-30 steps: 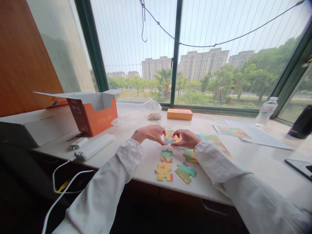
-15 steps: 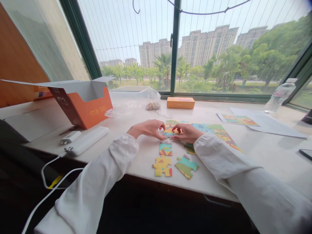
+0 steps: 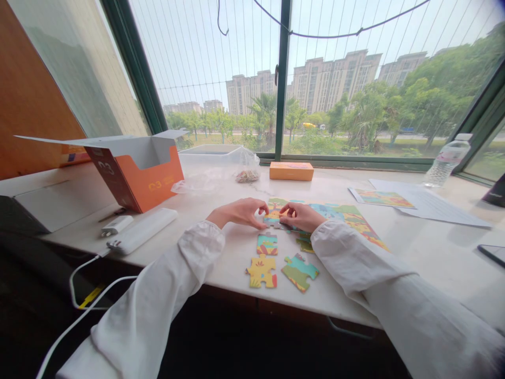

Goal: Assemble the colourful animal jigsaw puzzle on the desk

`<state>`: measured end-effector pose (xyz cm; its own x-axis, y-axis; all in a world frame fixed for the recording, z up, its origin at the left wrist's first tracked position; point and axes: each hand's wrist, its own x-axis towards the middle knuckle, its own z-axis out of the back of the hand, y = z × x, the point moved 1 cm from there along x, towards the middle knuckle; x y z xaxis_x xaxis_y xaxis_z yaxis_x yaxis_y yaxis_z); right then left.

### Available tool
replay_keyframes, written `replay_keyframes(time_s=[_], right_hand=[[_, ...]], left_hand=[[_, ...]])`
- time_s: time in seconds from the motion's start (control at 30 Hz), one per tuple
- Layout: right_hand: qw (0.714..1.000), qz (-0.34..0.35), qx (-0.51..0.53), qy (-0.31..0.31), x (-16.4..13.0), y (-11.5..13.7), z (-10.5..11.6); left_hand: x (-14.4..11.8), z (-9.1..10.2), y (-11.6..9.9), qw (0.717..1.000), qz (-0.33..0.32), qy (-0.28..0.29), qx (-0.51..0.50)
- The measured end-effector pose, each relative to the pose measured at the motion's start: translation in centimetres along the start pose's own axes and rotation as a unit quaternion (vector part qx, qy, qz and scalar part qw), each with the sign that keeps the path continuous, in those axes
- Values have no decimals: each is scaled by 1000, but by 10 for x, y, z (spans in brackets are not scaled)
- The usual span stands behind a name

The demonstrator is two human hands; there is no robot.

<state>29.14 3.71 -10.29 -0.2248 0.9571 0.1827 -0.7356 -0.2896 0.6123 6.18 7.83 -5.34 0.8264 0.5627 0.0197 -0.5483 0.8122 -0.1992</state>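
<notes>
My left hand [image 3: 242, 212] is curled at the left edge of a partly joined jigsaw puzzle [image 3: 352, 213], thumb and forefinger on the border of a jigsaw piece [image 3: 272, 217]. From the other side my right hand [image 3: 302, 217] pinches at the same piece, its fingertips hiding part of it. Nearer me lie a teal and red piece [image 3: 267, 244], a yellow piece [image 3: 262, 271] and a teal and green piece [image 3: 300, 271]. Beside the right wrist, a green piece [image 3: 305, 243] is partly covered by the sleeve.
An orange open carton [image 3: 158, 179] stands left, near a white power strip [image 3: 144, 231] with a cable. Toward the window are a white bin [image 3: 213, 151], a plastic bag of small bits [image 3: 248, 173] and an orange box [image 3: 292, 171]. Rightward are a picture card [image 3: 382, 198], papers and a water bottle [image 3: 450, 160].
The view has tilted up a little. My right thumb and fingertips have drawn closer together at the piece, while my left hand stays almost in place.
</notes>
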Motion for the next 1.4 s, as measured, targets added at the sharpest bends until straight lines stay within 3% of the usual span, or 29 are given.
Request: replay_keyframes(time_s=[0.47, 0.67, 0.83, 1.03, 1.13, 1.33, 1.4], right_hand=[[999, -32, 25, 22, 1, 3, 0], [999, -34, 26, 18, 2, 1, -1], [999, -28, 31, 13, 3, 0, -2], [999, -40, 26, -12, 2, 2, -5], [999, -28, 11, -22, 1, 5, -5], [997, -7, 8, -80, 1, 8, 2], [998, -6, 10, -69, 1, 7, 3]], left_hand=[[-4, 7, -3, 1000, 7, 15, -1], [-1, 3, 1, 999, -31, 5, -20], [3, -2, 3, 999, -3, -3, -53], [4, -4, 4, 998, 6, 4, -69], [2, -5, 11, 998, -24, 1, -51], [1, -5, 28, 998, -39, -56, -6], [3, -7, 29, 998, -35, -56, -14]])
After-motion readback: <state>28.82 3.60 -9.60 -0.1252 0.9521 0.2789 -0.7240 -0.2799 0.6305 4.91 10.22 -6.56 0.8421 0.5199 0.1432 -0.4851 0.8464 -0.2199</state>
